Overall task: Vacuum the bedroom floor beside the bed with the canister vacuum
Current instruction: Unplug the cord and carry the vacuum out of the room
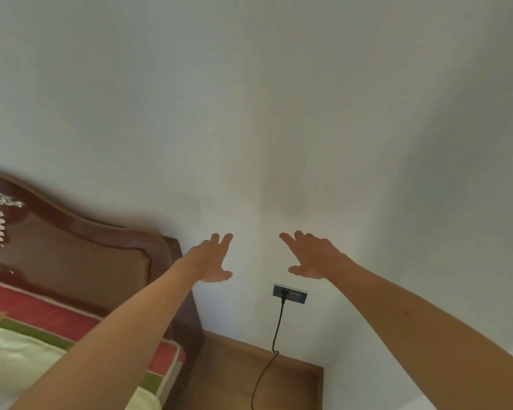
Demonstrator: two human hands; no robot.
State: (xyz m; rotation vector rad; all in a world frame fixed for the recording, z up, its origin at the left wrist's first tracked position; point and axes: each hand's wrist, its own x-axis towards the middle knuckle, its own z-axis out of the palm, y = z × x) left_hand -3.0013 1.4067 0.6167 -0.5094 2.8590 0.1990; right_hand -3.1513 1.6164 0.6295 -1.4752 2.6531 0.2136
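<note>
My left hand (215, 258) and my right hand (311, 255) are both stretched out toward the white wall, fingers spread, holding nothing. Below them a dark wall socket (290, 294) has a black plug in it, and its black cord (274, 341) hangs down and trails over the wooden floor (234, 377). The canister vacuum itself is out of view. The bed (27, 344) lies at the lower left, beside the strip of floor.
A dark wooden headboard (80, 255) stands against the wall on the left. The mattress has a red and green edge and pale bedding. The floor strip between bed and right-hand wall (367, 365) is narrow, ending in a corner.
</note>
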